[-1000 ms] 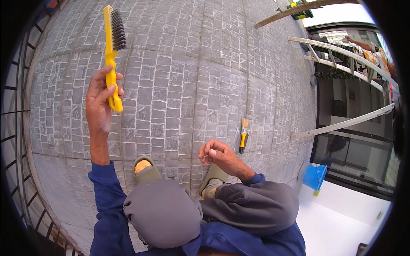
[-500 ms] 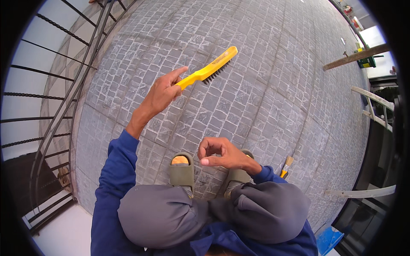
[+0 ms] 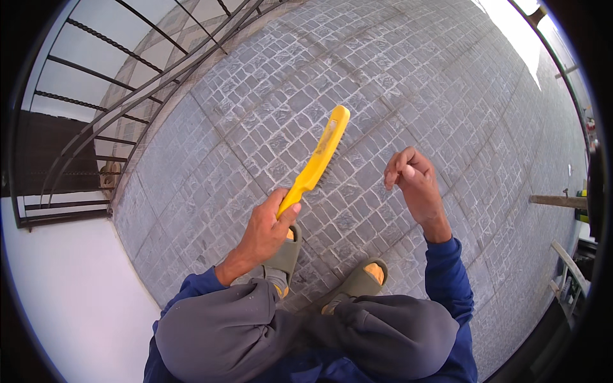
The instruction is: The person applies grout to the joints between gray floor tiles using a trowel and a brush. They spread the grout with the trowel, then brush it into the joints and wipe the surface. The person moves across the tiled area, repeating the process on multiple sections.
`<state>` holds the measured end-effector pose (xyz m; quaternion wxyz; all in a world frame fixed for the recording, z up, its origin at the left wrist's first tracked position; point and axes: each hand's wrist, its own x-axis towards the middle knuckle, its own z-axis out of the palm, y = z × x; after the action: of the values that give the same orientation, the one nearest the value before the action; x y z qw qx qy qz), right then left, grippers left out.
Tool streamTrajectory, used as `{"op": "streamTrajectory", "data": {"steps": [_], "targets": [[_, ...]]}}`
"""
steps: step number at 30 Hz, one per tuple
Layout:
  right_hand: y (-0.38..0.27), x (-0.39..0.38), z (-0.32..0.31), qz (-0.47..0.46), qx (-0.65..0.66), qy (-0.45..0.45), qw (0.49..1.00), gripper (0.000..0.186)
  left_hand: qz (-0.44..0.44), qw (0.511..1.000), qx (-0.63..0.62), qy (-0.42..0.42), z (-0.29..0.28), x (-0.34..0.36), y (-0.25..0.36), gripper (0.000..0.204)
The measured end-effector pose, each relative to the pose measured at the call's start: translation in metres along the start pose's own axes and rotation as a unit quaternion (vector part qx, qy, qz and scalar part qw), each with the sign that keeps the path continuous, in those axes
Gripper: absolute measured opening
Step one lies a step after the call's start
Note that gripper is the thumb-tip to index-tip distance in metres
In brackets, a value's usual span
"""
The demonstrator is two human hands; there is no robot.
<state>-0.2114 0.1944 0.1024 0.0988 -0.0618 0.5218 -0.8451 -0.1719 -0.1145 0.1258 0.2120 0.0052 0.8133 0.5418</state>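
Observation:
My left hand (image 3: 260, 231) is closed around the handle of a yellow wire brush (image 3: 317, 163) with dark bristles. The brush is held up over the paving, its head pointing away from me and its bristles turned to the right. To the right of the brush, and apart from it, my right hand (image 3: 415, 185) is raised with nothing in it. Its fingers are loosely bent, with the thumb near them.
Grey block-patterned paving (image 3: 268, 115) lies below me. A dark metal railing (image 3: 128, 102) curves along the left, above a white wall (image 3: 70, 287). My sandals (image 3: 364, 281) stand on the paving. At the right edge are a wooden bar (image 3: 557, 201) and a pale frame (image 3: 570, 265).
My left hand has drawn the wire brush closer and tilted it more upright. My right hand has moved away and to the right. The view has turned, and the paintbrush has left it.

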Motion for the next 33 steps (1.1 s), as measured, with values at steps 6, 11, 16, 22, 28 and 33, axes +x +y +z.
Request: {"op": "streamTrajectory", "data": {"steps": [6,11,16,22,28,33], "targets": [[-0.060,0.005,0.002,-0.038,-0.104,0.027,0.993,0.029,0.000,0.994,-0.098,-0.038,0.015,0.005,0.007,0.030],[-0.094,-0.009,0.007,0.145,-0.369,-0.017,0.918,0.029,0.008,0.984,-0.155,-0.091,0.035,0.041,0.005,0.032],[-0.110,-0.028,-0.021,0.192,-0.750,-0.107,0.624,0.030,0.029,0.982,-0.184,-0.036,0.033,0.100,-0.005,0.033],[-0.065,-0.019,-0.093,0.290,-0.763,-0.019,0.577,0.025,-0.001,0.955,-0.284,0.085,-0.009,0.135,-0.046,0.032],[0.040,0.033,-0.107,0.072,-0.718,0.199,0.663,0.023,-0.001,0.960,-0.150,0.238,-0.123,0.131,-0.097,0.032],[0.106,0.090,-0.099,-0.052,-0.681,0.284,0.673,0.025,0.030,0.953,0.007,0.300,-0.202,0.108,-0.114,0.032]]}}
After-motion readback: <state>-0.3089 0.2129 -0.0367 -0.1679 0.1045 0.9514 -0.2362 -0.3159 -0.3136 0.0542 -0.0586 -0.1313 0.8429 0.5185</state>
